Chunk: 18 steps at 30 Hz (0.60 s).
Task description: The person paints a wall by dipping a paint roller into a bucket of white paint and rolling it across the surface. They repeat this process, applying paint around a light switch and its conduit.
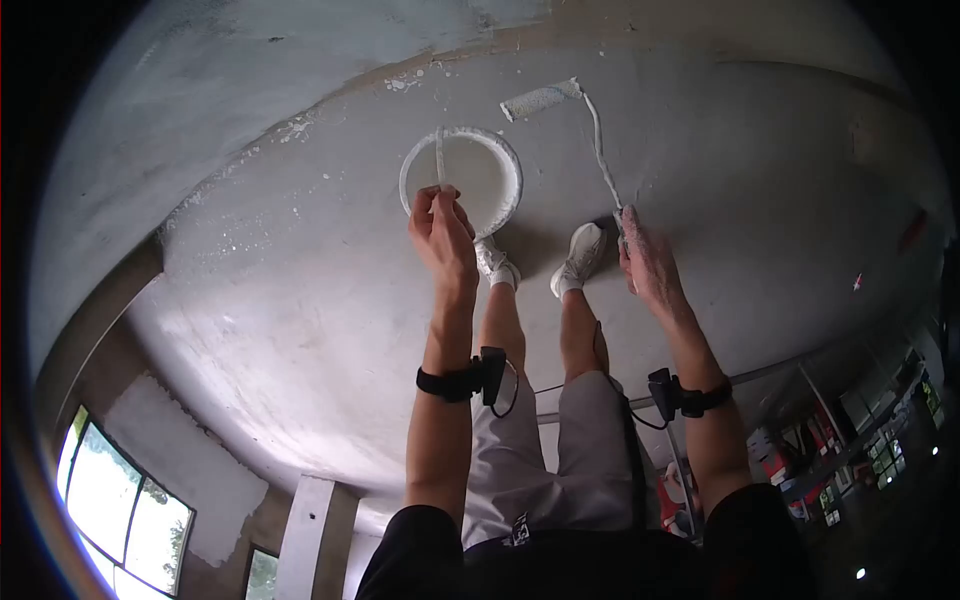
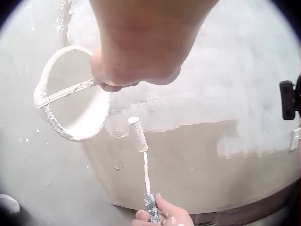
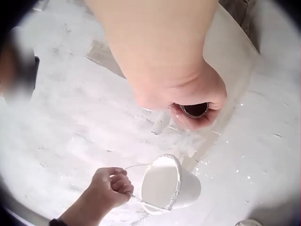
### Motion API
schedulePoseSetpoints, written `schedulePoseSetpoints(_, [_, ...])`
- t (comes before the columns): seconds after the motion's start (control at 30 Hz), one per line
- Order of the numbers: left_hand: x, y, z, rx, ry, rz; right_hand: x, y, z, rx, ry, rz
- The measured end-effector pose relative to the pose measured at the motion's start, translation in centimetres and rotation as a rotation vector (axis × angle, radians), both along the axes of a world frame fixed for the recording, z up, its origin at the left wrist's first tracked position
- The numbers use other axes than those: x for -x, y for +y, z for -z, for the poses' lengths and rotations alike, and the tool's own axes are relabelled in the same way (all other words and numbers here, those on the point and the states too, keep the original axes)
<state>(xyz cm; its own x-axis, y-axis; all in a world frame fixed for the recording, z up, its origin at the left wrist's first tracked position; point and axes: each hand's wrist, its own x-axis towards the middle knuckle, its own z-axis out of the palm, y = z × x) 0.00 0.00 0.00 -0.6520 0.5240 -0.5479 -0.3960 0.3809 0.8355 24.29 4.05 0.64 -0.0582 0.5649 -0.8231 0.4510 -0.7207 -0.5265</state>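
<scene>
White bucket (image 3: 190, 187): we find the left hand (image 1: 443, 238) gripping its handle (image 1: 440, 157) (crusted rim (image 1: 514, 175)).
Roller (image 1: 541, 101): right hand (image 1: 652, 265) grips it.

Both arms are held forward; the left hand (image 1: 441, 235) is curled beside the right hand (image 1: 652, 265), whose fingers are also curled.
</scene>
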Motion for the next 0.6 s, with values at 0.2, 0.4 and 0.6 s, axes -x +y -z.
schedulePoseSetpoints(0.2, [0.7, -2.4, -1.8, 0.094, -0.058, -0.038, 2.8, 1.9, 4.1, 0.061, 0.067, 0.219])
schedulePoseSetpoints(0.4, [2.4, -3.7, 0.9, 0.152, -0.043, -0.013, 6.8, 5.1, 8.5, -0.087, 0.104, 0.253])
schedulePoseSetpoints(0.6, [2.7, -5.7, 3.0, 0.185, 0.072, 0.059, 9.4, 7.3, 10.6, -0.055, 0.260, 0.427])
